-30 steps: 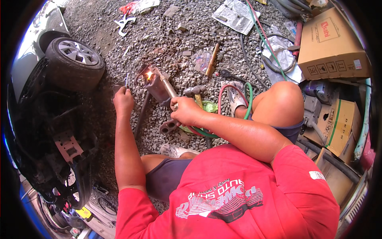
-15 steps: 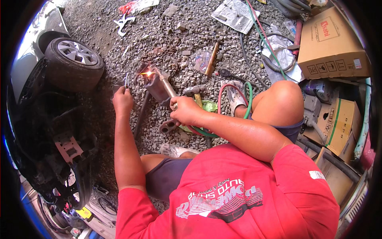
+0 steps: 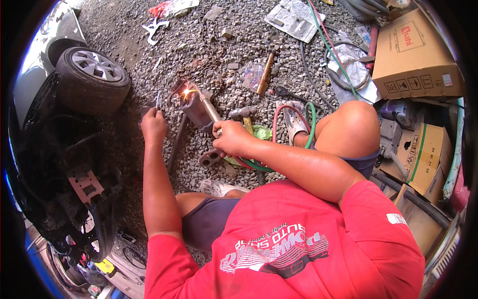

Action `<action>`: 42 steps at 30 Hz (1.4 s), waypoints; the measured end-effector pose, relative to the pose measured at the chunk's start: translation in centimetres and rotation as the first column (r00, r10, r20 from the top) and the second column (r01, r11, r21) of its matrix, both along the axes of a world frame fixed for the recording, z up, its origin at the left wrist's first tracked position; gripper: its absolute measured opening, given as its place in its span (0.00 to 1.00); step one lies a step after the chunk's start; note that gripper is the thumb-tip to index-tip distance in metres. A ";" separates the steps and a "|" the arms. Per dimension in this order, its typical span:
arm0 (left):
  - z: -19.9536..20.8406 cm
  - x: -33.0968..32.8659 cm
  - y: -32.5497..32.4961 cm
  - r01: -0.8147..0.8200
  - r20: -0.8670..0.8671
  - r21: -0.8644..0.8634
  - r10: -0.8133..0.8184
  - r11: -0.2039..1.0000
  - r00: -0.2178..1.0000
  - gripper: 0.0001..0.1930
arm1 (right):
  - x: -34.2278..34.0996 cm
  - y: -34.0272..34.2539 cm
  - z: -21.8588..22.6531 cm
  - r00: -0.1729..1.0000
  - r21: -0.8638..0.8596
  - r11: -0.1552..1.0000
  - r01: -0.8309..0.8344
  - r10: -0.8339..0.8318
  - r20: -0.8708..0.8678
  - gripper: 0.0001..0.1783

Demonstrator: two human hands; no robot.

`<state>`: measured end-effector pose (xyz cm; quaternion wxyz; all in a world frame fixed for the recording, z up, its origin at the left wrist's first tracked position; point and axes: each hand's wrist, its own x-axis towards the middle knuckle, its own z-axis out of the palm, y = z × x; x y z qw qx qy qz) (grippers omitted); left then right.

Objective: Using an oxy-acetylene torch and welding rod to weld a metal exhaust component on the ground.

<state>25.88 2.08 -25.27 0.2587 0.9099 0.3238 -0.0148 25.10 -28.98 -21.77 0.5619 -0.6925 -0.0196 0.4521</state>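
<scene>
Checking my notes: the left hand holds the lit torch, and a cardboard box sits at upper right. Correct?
Not quite: the head view shows the right hand holding the lit torch; the cardboard box does sit at upper right.

A: What covers the ground there?

B: Loose grey gravel [image 3: 249, 45], with brown dirt [image 3: 130, 47] showing through toward the upper left.

A: And along the edges?

B: A vehicle [image 3: 52, 167] with a silver-spoked wheel [image 3: 97, 67] fills the left side. On the right stands a large cardboard box [image 3: 416, 57], with a green-banded carton [image 3: 432, 159] nearer. A sheet of paper [image 3: 294, 21] lies on the stones near the top.

A: The light?

B: Brightest at the upper left, where pale bodywork [image 3: 37, 60] nearly washes out.
</scene>
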 end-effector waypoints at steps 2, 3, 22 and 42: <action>-0.1 0.0 0.0 0.015 0.008 0.010 -0.015 1.000 1.000 0.16 | 0.0 0.0 0.0 1.000 0.000 1.000 -0.007 0.007 -0.008 0.12; -0.1 0.0 0.1 0.015 0.008 0.010 -0.015 1.000 1.000 0.16 | 0.0 0.0 0.1 1.000 0.002 1.000 -0.005 0.005 -0.004 0.12; -0.2 0.1 0.1 0.005 0.007 0.003 -0.005 1.000 1.000 0.16 | 0.1 -0.1 0.4 1.000 0.011 1.000 -0.001 0.001 -0.029 0.11; 0.2 0.2 -0.3 -0.002 -0.002 0.010 0.002 1.000 1.000 0.16 | 0.2 -0.1 0.2 1.000 0.000 1.000 -0.020 0.020 -0.004 0.12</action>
